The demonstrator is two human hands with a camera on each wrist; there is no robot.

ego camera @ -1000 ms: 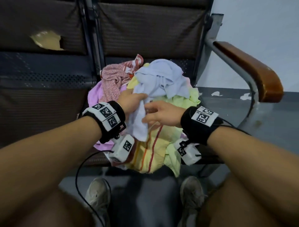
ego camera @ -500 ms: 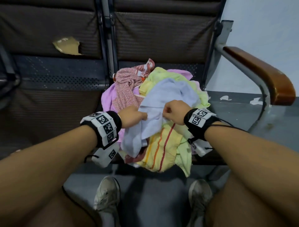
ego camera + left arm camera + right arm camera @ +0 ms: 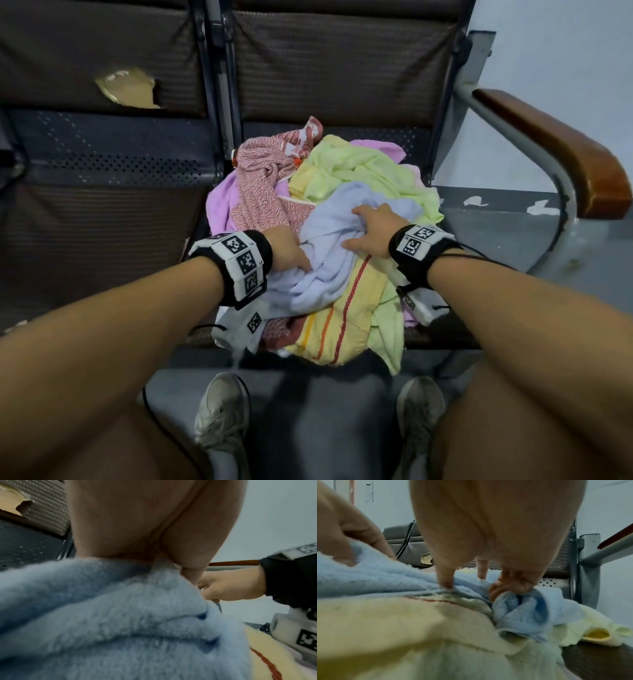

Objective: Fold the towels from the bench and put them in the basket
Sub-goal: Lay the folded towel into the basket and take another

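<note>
Towels lie heaped on the right seat of the dark surface point(image 3: 342, 85), and both hands work at the pale blue towel point(image 3: 329, 253) on top of the heap. Left hand point(image 3: 289, 248) has its fingers dug into the near left folds of that towel, a pinch of blue cloth caught between thumb and fingers in the left wrist view. Right hand point(image 3: 371, 229) rests on the far right part, its fingertips point(image 3: 447, 584) curled down and gathering a bunch of blue cloth. Under the blue towel lies a yellow striped towel point(image 3: 342, 318), hanging over the near edge; a light green towel point(image 3: 370, 168) sits behind, a pink patterned towel point(image 3: 263, 185) to the left. A brown armrest point(image 3: 555, 150) stands far right.
</note>
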